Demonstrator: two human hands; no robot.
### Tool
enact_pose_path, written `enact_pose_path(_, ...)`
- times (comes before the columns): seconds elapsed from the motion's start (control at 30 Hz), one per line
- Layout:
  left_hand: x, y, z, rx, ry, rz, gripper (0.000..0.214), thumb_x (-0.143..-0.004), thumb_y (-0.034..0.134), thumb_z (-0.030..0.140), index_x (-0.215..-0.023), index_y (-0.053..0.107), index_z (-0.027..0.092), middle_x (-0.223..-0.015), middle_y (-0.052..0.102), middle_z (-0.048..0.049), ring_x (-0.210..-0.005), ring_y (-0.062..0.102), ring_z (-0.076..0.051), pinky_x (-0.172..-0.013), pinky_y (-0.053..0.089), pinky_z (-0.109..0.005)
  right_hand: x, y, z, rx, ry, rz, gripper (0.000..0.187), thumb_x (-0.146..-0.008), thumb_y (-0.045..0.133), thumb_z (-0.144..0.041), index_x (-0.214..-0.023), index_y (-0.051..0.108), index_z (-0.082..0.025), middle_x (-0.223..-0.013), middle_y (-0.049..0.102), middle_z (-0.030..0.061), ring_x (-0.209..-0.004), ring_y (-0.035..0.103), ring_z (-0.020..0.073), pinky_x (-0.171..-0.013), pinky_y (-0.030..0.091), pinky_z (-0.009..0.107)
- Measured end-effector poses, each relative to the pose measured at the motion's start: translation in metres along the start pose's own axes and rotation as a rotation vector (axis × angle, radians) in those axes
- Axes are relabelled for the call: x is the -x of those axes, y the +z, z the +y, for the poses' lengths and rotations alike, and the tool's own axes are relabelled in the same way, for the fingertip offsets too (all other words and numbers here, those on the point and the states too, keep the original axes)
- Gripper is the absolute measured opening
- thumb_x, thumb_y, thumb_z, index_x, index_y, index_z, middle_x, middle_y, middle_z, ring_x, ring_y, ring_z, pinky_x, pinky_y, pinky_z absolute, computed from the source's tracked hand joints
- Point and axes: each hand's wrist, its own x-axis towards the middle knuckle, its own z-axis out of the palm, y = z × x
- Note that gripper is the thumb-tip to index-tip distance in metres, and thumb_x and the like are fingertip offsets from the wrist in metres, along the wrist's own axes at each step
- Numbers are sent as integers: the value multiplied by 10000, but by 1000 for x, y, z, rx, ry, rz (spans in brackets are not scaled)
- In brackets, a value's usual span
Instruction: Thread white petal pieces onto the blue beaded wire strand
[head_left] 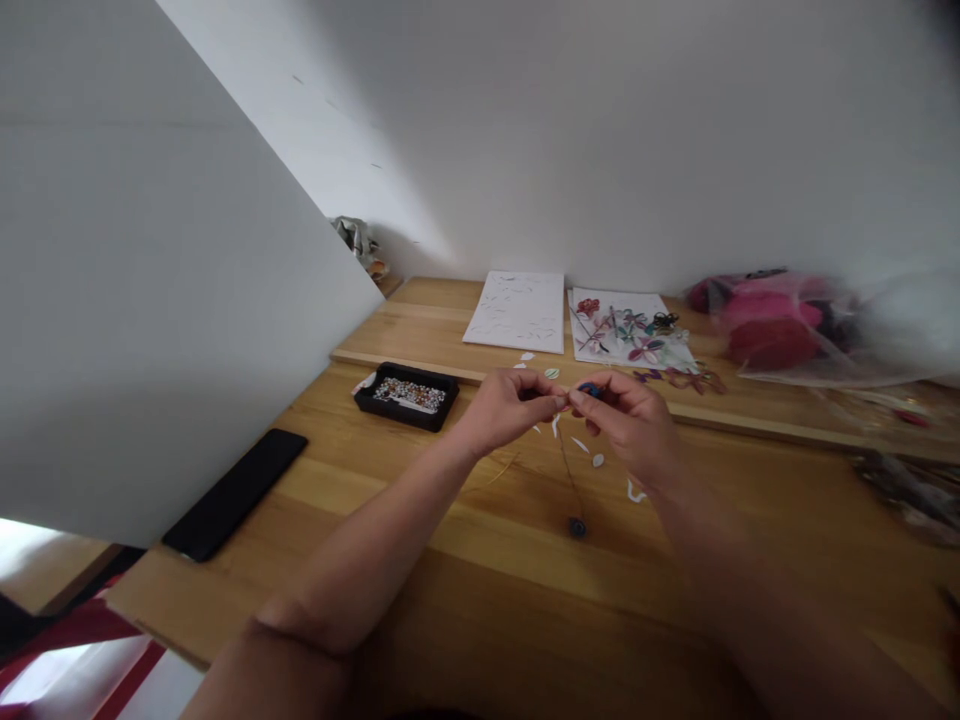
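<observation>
My left hand (516, 404) and my right hand (624, 412) meet fingertip to fingertip above the wooden table. Both are closed in a pinch. A small blue piece (589, 389) shows between the fingers of my right hand; its kind is too small to tell. What my left fingertips pinch is hidden. From the fingertips a thin thread (568, 470) hangs down to a small dark round bobbin (576, 527) at the tabletop. White paper scraps (598, 460) lie below and around my hands, and a yellow thread (501, 470) lies left of them.
A black tray (442, 412) of small beads stands left, near a black flat case (236, 492). On the raised back ledge (427, 318) are a marked white sheet (517, 310), colourful flower-like pieces (630, 330) on paper, and a plastic bag (780, 320) with pink contents.
</observation>
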Motion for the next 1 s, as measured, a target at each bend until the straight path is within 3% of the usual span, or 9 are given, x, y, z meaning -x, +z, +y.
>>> enact_pose_path(0.5,-4,0,-8,216,-42,-22,215,-725,822,325,-780,733,136,-713,679,-29,-647,588,-99,-676,473,-268,2,0,-1,-16,33,-25,200,-752,814,-376,-839,713,-227,-759,645,17,-689,543,146,-532,397,267)
enact_pose_path(0.7,-5,1,-8,307,-47,21,231,-726,824,331,-796,735,130,-746,701,-38,-668,622,-108,-693,499,-279,5,3,-1,-163,177,-135,404,-718,858,-382,-1055,688,-240,-1025,698,54,-853,648,187,-576,520,279)
enact_pose_path(0.77,-5,1,-7,327,-55,36,256,-726,831,349,-806,732,127,-755,705,-44,-678,631,-117,-701,510,-289,6,5,-1,-179,235,-162,393,-719,856,-394,-1025,675,-228,-929,700,41,-751,651,165,-531,488,261)
enact_pose_path(0.87,-6,0,-5,362,-52,73,267,-704,852,339,-805,729,124,-777,716,-47,-695,641,-118,-747,531,-301,6,6,2,-145,256,-136,321,-748,820,-446,-879,654,-205,-723,642,-12,-486,488,78,-430,353,232)
enact_pose_path(1.0,-6,0,-3,420,-69,90,249,-690,861,309,-800,732,127,-781,716,-45,-706,642,-116,-792,542,-317,6,9,4,-124,269,-118,329,-747,805,-483,-786,632,-206,-619,562,-44,-428,345,54,-399,230,232)
